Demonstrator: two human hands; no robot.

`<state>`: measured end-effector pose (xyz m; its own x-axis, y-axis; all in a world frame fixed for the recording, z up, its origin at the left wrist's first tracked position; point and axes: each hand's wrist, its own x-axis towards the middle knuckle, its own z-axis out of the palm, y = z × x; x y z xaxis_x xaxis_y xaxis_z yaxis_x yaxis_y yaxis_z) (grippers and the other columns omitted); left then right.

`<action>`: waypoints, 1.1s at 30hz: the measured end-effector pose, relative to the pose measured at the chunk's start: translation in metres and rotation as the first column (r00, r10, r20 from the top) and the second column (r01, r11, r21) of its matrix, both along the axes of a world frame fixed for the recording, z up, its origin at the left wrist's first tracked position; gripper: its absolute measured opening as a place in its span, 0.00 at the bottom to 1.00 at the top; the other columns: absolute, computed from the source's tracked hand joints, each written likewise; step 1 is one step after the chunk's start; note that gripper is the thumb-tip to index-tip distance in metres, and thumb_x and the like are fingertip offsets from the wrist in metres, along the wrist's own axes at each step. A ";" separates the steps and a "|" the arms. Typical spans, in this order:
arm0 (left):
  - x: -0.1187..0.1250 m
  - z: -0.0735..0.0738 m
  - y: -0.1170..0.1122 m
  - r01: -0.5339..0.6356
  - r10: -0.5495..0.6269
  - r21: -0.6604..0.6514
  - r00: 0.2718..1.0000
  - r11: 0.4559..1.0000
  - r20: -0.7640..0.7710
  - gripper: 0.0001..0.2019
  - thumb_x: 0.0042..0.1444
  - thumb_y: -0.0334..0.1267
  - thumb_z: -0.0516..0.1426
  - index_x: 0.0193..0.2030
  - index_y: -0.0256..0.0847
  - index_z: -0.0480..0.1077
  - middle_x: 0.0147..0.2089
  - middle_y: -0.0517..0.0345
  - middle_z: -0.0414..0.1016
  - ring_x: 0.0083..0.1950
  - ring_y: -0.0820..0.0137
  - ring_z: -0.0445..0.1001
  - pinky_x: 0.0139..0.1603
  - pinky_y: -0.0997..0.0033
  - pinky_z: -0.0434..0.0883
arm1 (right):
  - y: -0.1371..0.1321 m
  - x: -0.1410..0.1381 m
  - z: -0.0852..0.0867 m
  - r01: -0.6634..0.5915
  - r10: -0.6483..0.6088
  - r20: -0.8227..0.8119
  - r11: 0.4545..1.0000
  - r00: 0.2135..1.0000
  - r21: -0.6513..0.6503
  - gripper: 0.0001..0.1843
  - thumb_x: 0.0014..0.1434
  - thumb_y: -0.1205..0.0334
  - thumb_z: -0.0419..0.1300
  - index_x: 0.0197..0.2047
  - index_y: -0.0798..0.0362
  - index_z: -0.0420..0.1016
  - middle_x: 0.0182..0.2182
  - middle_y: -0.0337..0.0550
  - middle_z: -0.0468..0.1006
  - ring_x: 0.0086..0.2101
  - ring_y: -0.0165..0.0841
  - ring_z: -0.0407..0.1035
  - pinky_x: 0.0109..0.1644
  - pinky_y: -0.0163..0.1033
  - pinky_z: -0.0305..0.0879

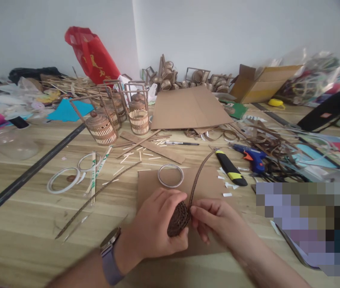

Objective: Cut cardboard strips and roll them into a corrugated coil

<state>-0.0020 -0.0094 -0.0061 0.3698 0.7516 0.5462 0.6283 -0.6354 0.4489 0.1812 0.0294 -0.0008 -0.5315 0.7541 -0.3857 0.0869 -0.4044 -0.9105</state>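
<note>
My left hand [162, 224] is wrapped round a dark brown coil of corrugated cardboard [178, 219], its ridged edge facing right. A loose cardboard strip [198, 176] rises from the coil's right side and curves up toward the box cutter. My right hand [213, 218] pinches that strip close to the coil, thumb against the fingers. Beneath both hands lies a flat cardboard sheet [148, 182]. Just beyond the coil, a roll of white tape [170, 176] rests on the sheet. Part of the coil is covered by my left fingers.
A yellow-black box cutter [231, 168] and blue glue gun [252, 156] lie right of the sheet. At left are tape rings [63, 180] and another cardboard strip [98, 196]. Small lantern-like baskets [100, 128] stand behind, beside a large cardboard panel [187, 108].
</note>
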 end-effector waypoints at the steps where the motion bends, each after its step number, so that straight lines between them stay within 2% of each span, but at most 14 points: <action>1: 0.000 -0.001 0.000 0.006 -0.005 0.011 1.000 1.000 -0.009 0.28 0.50 0.31 0.55 0.59 0.41 0.54 0.50 0.45 0.71 0.51 0.56 0.72 0.51 0.54 0.73 | 0.000 0.000 0.000 -0.010 0.010 0.009 1.000 1.000 0.005 0.28 0.47 0.36 0.67 0.20 0.54 0.69 0.15 0.33 0.68 0.14 0.23 0.59 0.19 0.31 0.55; 7: 0.000 -0.007 -0.003 0.080 -0.076 0.084 0.996 0.993 -0.054 0.27 0.50 0.32 0.55 0.57 0.39 0.54 0.51 0.42 0.68 0.51 0.55 0.72 0.49 0.55 0.75 | 0.000 0.002 -0.003 -0.080 0.081 0.041 0.997 0.996 -0.017 0.30 0.45 0.33 0.65 0.20 0.54 0.67 0.14 0.31 0.67 0.13 0.22 0.59 0.17 0.30 0.50; 13: -0.005 -0.008 -0.002 0.216 -0.206 0.104 0.974 0.971 -0.098 0.27 0.49 0.34 0.56 0.57 0.40 0.54 0.50 0.42 0.68 0.47 0.55 0.74 0.46 0.55 0.76 | -0.001 0.002 -0.004 -0.161 0.165 0.068 0.985 0.984 -0.056 0.30 0.44 0.33 0.66 0.20 0.53 0.66 0.12 0.31 0.67 0.13 0.23 0.60 0.15 0.29 0.49; 15: -0.007 -0.008 0.002 0.184 -0.181 0.085 0.983 0.979 -0.036 0.29 0.50 0.36 0.58 0.58 0.42 0.54 0.53 0.42 0.67 0.52 0.54 0.73 0.50 0.54 0.75 | -0.003 0.001 -0.004 -0.111 0.113 0.026 0.993 0.993 -0.044 0.30 0.44 0.33 0.66 0.21 0.53 0.65 0.13 0.31 0.67 0.13 0.22 0.59 0.15 0.29 0.49; 18: -0.010 -0.009 0.007 0.081 -0.089 0.081 0.991 0.993 0.104 0.33 0.52 0.41 0.64 0.61 0.43 0.53 0.58 0.38 0.65 0.59 0.51 0.69 0.56 0.49 0.71 | -0.006 -0.004 -0.004 0.026 -0.026 -0.050 1.000 0.998 0.005 0.29 0.47 0.35 0.66 0.21 0.53 0.65 0.14 0.32 0.68 0.13 0.22 0.58 0.17 0.30 0.52; 22: -0.008 -0.012 0.008 -0.002 0.011 -0.043 0.976 0.999 0.218 0.43 0.46 0.49 0.70 0.64 0.45 0.51 0.60 0.39 0.66 0.59 0.51 0.71 0.57 0.48 0.71 | -0.009 -0.011 -0.007 0.107 -0.104 -0.111 0.994 0.988 0.019 0.28 0.48 0.36 0.66 0.22 0.53 0.66 0.15 0.33 0.68 0.14 0.22 0.57 0.18 0.30 0.51; 25: -0.006 -0.011 0.006 -0.020 0.039 -0.083 0.971 0.996 0.237 0.40 0.47 0.42 0.70 0.62 0.46 0.53 0.57 0.43 0.69 0.58 0.54 0.71 0.57 0.52 0.71 | -0.008 -0.011 -0.007 0.099 -0.097 -0.091 0.995 0.991 0.022 0.29 0.48 0.35 0.66 0.21 0.53 0.67 0.15 0.32 0.66 0.14 0.21 0.54 0.18 0.31 0.47; 28: -0.007 -0.006 0.005 0.011 0.015 -0.113 0.974 0.994 0.228 0.36 0.47 0.33 0.67 0.60 0.45 0.55 0.54 0.46 0.70 0.56 0.57 0.73 0.56 0.56 0.72 | -0.006 -0.007 -0.007 0.037 -0.035 -0.048 0.998 0.998 0.046 0.30 0.46 0.34 0.66 0.21 0.54 0.67 0.15 0.31 0.65 0.14 0.20 0.52 0.19 0.31 0.43; 33: -0.011 0.002 0.007 0.131 -0.092 -0.202 0.977 0.971 0.192 0.35 0.44 0.32 0.66 0.58 0.43 0.56 0.54 0.46 0.70 0.56 0.57 0.72 0.57 0.57 0.71 | 0.000 0.003 -0.005 -0.065 0.066 -0.008 0.997 0.998 0.040 0.30 0.45 0.33 0.66 0.21 0.55 0.68 0.14 0.32 0.67 0.14 0.21 0.55 0.19 0.31 0.44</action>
